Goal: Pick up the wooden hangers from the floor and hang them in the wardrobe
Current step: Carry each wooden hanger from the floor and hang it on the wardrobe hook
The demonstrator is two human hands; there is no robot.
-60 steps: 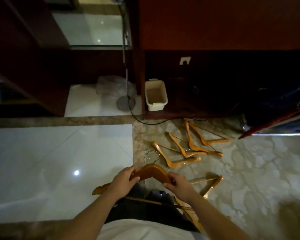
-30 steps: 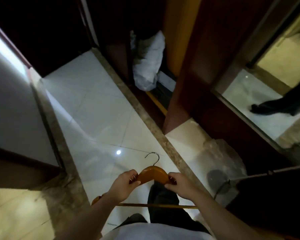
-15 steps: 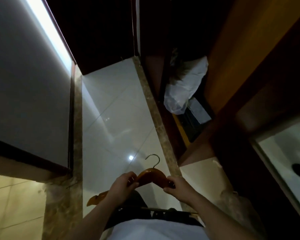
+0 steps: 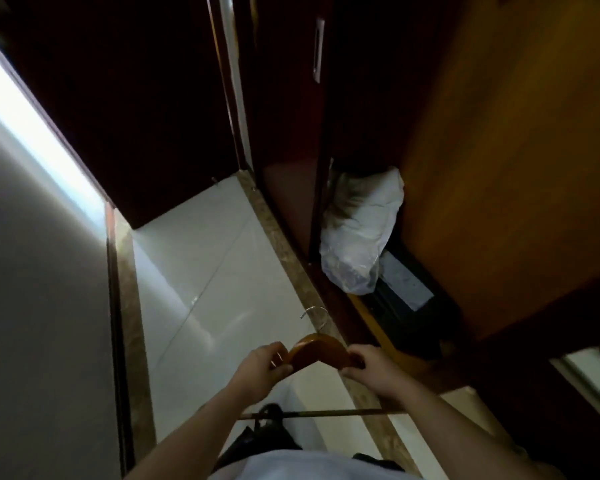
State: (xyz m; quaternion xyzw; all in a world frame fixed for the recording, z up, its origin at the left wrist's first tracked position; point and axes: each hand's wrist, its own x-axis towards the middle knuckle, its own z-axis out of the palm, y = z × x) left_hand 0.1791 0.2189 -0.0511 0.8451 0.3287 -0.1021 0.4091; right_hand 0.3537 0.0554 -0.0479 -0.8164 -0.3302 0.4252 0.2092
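Pale tiled floor (image 4: 194, 265), left. Left hand (image 4: 264, 370) and right hand (image 4: 373, 370), each grip curled round one shoulder of the wooden hanger (image 4: 318, 352), held near, hook pointing far. Right: open wardrobe (image 4: 499, 168), with a white plastic bag (image 4: 361, 233) inside.

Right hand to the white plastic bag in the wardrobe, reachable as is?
Probably not right now. The right hand grips the wooden hanger together with the left hand. The way to the white plastic bag looks free, no door or thing in between, but it lies well ahead, low in the wardrobe.
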